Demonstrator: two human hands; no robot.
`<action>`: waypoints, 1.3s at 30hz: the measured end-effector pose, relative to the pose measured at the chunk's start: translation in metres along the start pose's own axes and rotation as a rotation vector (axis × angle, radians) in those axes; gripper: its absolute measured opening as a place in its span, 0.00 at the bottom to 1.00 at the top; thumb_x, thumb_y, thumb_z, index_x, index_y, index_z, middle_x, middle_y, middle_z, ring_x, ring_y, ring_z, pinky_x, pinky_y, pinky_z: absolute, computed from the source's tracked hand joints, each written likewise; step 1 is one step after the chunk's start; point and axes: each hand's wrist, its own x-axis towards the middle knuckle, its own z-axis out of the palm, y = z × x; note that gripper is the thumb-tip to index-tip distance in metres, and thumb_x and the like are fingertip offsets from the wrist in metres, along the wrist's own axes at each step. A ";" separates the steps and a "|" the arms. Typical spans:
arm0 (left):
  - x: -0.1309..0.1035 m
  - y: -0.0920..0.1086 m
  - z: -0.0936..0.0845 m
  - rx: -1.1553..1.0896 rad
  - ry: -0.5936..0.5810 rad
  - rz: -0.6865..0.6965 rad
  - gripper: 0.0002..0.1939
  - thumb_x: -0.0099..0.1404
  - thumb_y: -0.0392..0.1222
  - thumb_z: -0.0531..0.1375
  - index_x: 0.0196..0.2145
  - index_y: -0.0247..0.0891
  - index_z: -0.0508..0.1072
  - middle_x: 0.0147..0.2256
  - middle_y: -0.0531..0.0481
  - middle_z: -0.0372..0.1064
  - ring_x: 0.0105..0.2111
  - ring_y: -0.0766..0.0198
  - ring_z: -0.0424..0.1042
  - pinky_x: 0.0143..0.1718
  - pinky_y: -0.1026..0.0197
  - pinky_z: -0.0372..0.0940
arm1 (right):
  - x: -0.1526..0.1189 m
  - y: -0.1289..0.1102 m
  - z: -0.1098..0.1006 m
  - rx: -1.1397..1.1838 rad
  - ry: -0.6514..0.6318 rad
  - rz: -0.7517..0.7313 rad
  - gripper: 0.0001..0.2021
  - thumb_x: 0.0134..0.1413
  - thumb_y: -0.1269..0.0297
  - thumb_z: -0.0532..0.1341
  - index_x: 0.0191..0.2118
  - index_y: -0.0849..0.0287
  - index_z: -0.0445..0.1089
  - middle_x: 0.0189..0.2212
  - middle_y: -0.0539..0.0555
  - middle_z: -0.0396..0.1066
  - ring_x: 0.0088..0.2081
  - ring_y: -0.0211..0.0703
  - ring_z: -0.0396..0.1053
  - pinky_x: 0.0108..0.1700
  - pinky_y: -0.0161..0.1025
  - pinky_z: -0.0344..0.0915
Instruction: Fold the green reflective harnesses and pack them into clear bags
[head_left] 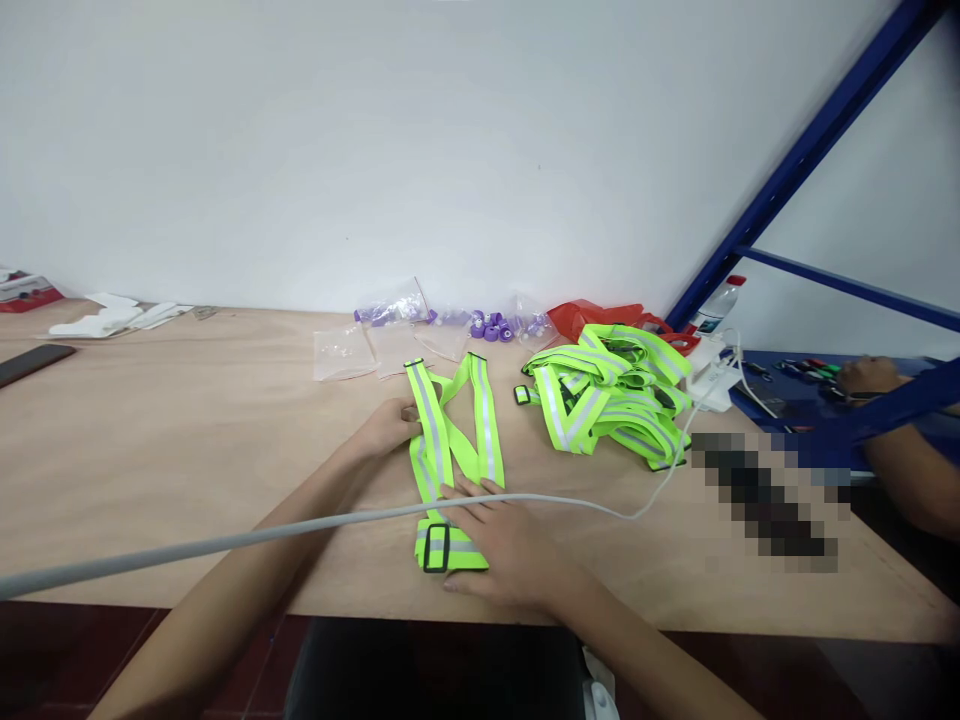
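A neon-yellow reflective vest (487,420) made of straps with silver stripes lies on the table in front of me. Its black buckle (436,548) sits on the folded band at the near end. My left hand (391,425) is at the left strap, fingers curled around its edge and partly hidden by it. My right hand (514,548) lies over the lower right part of the vest, fingers spread and resting on the band and straps. A grey cable (300,527) passes in front of the vest and my right hand.
A heap of similar reflective vests (607,400) lies to the right. Behind are clear plastic bags (343,353), purple round pieces (491,326) and a red bag (592,318). A bottle (718,305) and white power strip (712,375) stand near a blue frame (795,165). Another person's hand (870,376) is at far right.
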 end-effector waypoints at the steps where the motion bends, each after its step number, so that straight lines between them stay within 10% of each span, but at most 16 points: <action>1: 0.000 0.000 0.000 0.035 0.027 0.023 0.27 0.53 0.39 0.61 0.52 0.35 0.76 0.25 0.54 0.68 0.24 0.65 0.62 0.25 0.65 0.56 | 0.000 0.000 0.000 0.000 0.000 0.000 0.40 0.60 0.40 0.61 0.71 0.55 0.54 0.71 0.56 0.53 0.72 0.55 0.46 0.72 0.56 0.42; 16: 0.001 -0.005 0.010 0.325 0.135 0.196 0.13 0.57 0.41 0.59 0.34 0.38 0.82 0.42 0.45 0.76 0.40 0.54 0.74 0.42 0.60 0.66 | 0.001 0.002 0.003 -0.007 0.014 -0.012 0.40 0.61 0.38 0.59 0.71 0.54 0.53 0.71 0.56 0.53 0.73 0.55 0.45 0.72 0.57 0.42; 29: 0.010 -0.001 0.010 0.079 0.183 0.019 0.16 0.54 0.42 0.64 0.40 0.37 0.83 0.39 0.47 0.81 0.40 0.49 0.78 0.39 0.58 0.70 | 0.000 0.001 0.002 0.001 0.003 -0.002 0.41 0.62 0.38 0.57 0.72 0.54 0.51 0.72 0.54 0.51 0.73 0.55 0.43 0.73 0.57 0.42; 39: 0.017 -0.002 0.000 -0.154 0.011 -0.210 0.17 0.52 0.47 0.68 0.36 0.32 0.79 0.30 0.46 0.79 0.26 0.60 0.77 0.26 0.64 0.70 | 0.001 0.000 0.000 -0.004 -0.014 0.005 0.40 0.62 0.38 0.57 0.72 0.54 0.52 0.71 0.55 0.53 0.73 0.54 0.43 0.72 0.56 0.43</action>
